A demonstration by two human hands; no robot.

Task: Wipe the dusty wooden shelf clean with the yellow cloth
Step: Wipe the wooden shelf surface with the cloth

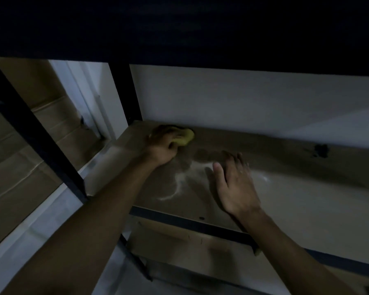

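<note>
The wooden shelf [285, 188] fills the middle of my view, a brown board in a dark metal frame [36, 137], with a pale wall [243, 99] touching its rear edge. Light is poor, so fine dust is hard to judge. Pale streaks of dust [179, 182] curl across the board between the two hands, and I judge this patch not yet wiped.

My left hand [162, 145] reaches to the rear left corner, its fingers [168, 135] clenched over the yellow cloth [184, 137], which is bunched and pressed onto the board close to the wall. My right hand [234, 186] lies flat on the shelf to the right, fingers [235, 158] released and spread, grasping nothing; it looks to be bracing.

For a good pass, I judge the cloth should be flattened to cover more board, pressed evenly, and drawn from the wall toward the front edge in overlapping strokes through the pale streaks, so dust gathers forward and is not pushed into the corner.

Obstructions: the upper tier [179, 28] hangs low and dark over the work and limits arm height. The frame's rear post [126, 92] stands just beside the corner being wiped. The bracing hand covers board that needs wiping later. A dark mark [321, 150] sits near the wall at far right; I cannot tell whether it is a hole or dirt. Cardboard [19, 145] is stacked left of the frame, well apart.
</note>
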